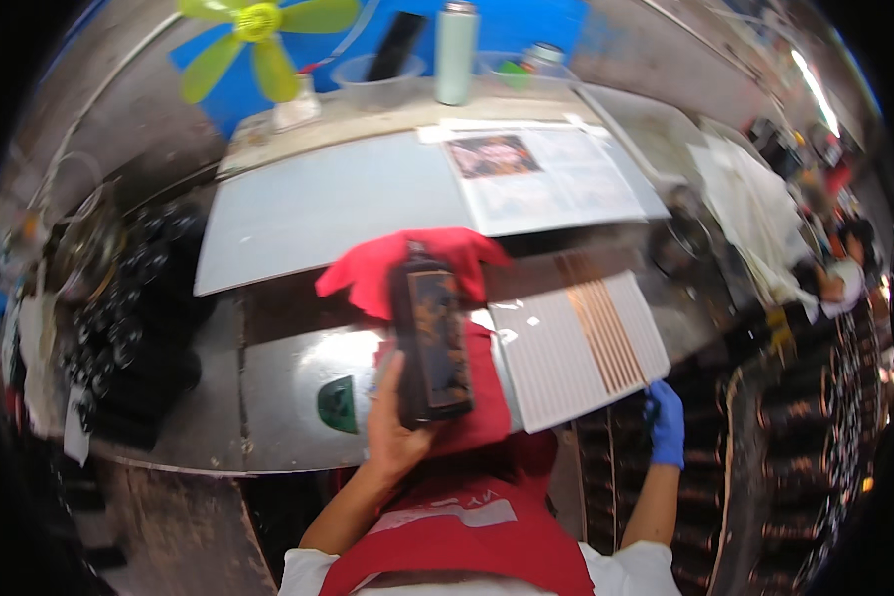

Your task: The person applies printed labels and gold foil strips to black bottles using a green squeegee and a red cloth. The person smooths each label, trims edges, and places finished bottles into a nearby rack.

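My left hand (397,427), bare, is wrapped around the lower side of a dark rectangular bottle (435,348) with an orange-brown pattern on its face. The bottle is held up over a red cloth (368,273) on the bench. At the right, my right hand (666,427) wears a blue glove, its fingers closed at the near right corner of a white ribbed sheet (546,358). Copper-coloured strips (606,338) run in a band across that sheet. Whatever the gloved fingers pinch is too small to make out.
A pale board (338,199) with printed papers (551,184) lies behind. Farther back stand a green fan (258,25), a mint flask (456,55) and plastic tubs (377,79). Dark bottles (119,338) crowd the left; racks of dark bottles (795,437) fill the right. A green piece (337,405) lies near the edge.
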`<state>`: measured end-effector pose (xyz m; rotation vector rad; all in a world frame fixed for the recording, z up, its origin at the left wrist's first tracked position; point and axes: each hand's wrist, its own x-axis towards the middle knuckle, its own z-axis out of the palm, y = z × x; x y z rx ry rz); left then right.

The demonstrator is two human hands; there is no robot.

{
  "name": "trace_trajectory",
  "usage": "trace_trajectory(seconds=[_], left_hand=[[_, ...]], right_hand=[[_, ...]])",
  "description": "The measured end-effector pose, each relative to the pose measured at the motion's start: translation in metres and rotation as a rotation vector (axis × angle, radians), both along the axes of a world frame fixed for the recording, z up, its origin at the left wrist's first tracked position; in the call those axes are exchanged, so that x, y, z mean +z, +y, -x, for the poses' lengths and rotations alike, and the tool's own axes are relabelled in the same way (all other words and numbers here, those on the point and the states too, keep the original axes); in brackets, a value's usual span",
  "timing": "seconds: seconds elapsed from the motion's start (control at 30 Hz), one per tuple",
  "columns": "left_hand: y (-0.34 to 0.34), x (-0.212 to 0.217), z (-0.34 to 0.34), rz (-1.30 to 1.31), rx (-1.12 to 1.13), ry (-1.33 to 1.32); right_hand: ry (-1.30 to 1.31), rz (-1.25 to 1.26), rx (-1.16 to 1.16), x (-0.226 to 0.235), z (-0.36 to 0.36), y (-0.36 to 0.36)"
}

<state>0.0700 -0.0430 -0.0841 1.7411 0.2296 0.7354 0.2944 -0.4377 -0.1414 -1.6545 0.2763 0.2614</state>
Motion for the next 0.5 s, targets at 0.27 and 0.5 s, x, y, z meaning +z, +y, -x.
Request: trace_trajectory(seconds=[0.27, 0.5], left_hand=[[-0.006, -0.004, -0.005, -0.100, 0.047, -0.013], [-0.003, 0.000, -0.003, -0.171, 0.093, 0.015]], right_hand=[[-0.180, 0.208, -0.208, -0.014, -0.010, 0.030], [0.017, 0.045, 0.112, 0.001, -0.008, -0.008]])
